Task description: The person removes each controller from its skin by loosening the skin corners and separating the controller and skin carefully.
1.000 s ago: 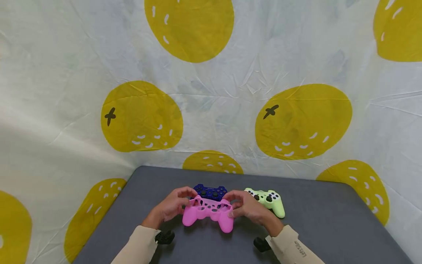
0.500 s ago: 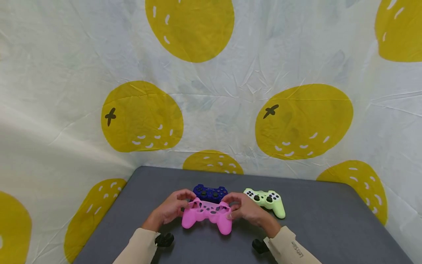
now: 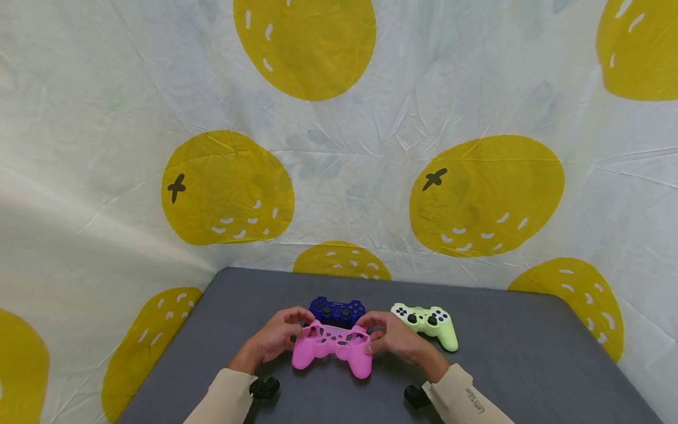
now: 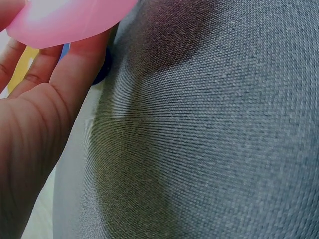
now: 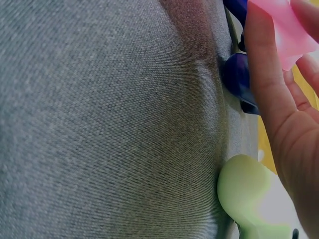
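Both hands hold up a pink silicone controller cover [image 3: 332, 341], its cut-out openings facing up and its two grip ends towards the person. My left hand [image 3: 278, 334] pinches its upper left corner; my right hand [image 3: 394, 337] pinches the upper right one. Just behind the cover lies a dark blue game controller [image 3: 338, 310], its lower part hidden by the pink cover. In the left wrist view, the cover [image 4: 70, 22] shows between thumb and fingers. From the right wrist, the cover [image 5: 286, 32] is seen pinched above the table, with blue behind it.
A pale green game controller [image 3: 430, 323] lies to the right, partly behind the right hand. All rests on a dark grey cloth-covered table [image 3: 503, 365]. A white curtain [image 3: 349, 194] with yellow fruit prints hangs behind and at both sides.
The pink cover and both hands have shifted slightly towards the person, uncovering a little more of the blue controller. Both grips look the same.
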Tool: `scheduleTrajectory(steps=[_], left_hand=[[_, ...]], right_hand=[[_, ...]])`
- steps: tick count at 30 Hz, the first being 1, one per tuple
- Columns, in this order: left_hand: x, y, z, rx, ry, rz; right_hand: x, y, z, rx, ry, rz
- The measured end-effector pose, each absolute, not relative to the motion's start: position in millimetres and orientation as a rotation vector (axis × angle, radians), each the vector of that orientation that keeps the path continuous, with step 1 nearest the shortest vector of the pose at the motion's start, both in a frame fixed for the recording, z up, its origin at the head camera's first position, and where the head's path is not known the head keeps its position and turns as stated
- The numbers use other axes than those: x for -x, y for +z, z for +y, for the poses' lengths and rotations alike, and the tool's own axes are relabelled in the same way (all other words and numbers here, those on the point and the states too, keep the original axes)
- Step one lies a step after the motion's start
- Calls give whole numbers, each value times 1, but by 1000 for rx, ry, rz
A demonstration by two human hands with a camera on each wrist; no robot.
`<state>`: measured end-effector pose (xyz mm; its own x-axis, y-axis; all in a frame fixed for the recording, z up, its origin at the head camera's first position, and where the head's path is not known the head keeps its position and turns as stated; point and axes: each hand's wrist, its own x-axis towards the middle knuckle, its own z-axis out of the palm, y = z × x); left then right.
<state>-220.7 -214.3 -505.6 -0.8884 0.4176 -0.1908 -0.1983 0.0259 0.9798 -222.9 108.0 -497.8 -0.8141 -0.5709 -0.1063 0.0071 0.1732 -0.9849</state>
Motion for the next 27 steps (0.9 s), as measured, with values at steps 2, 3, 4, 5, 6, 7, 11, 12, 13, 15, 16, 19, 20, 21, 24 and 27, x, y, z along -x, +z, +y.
scheduleTrajectory(steps=[2, 3, 4, 5, 6, 7, 11, 12, 13, 15, 16, 19, 20, 21, 24, 27], left_hand=[[220, -505, -215, -222, 1915, 1883], [220, -505, -215, -222, 1914, 1884], [220, -505, -215, -222, 1914, 1885], [220, -506, -215, -220, 1914, 1885], [220, -506, -215, -218, 1913, 1886], [220, -506, -216, -214, 1914, 1886], [220, -506, -217, -201, 1913, 1890], [220, -506, -217, -201, 1911, 1893], [220, -506, -217, -202, 1909, 1896], [220, -506, -216, -207, 1900, 1903], [220, -505, -216, -207, 1897, 1907], [219, -505, -215, -205, 1889, 1914], [219, -505, -215, -202, 1887, 1915], [219, -505, -214, -201, 1885, 1919], [219, -505, -214, -203, 1877, 1926], [218, -505, -214, -206, 1870, 1930]], right_hand=[[223, -499, 108, 523, -1679, 2002], [224, -499, 107, 519, -1678, 2004], [224, -499, 107, 515, -1676, 2006], [224, -499, 107, 510, -1675, 2008], [224, -499, 107, 505, -1674, 2011], [224, -499, 107, 502, -1673, 2014], [224, -500, 106, 501, -1669, 2021], [225, -500, 106, 502, -1667, 2023], [225, -500, 106, 503, -1665, 2022], [224, -500, 106, 503, -1664, 2021], [224, -500, 106, 502, -1664, 2020], [224, -500, 106, 498, -1665, 2013], [224, -500, 106, 496, -1664, 2013], [224, -500, 106, 494, -1665, 2010], [224, -500, 106, 486, -1664, 2008], [224, -501, 106, 484, -1660, 2009]])
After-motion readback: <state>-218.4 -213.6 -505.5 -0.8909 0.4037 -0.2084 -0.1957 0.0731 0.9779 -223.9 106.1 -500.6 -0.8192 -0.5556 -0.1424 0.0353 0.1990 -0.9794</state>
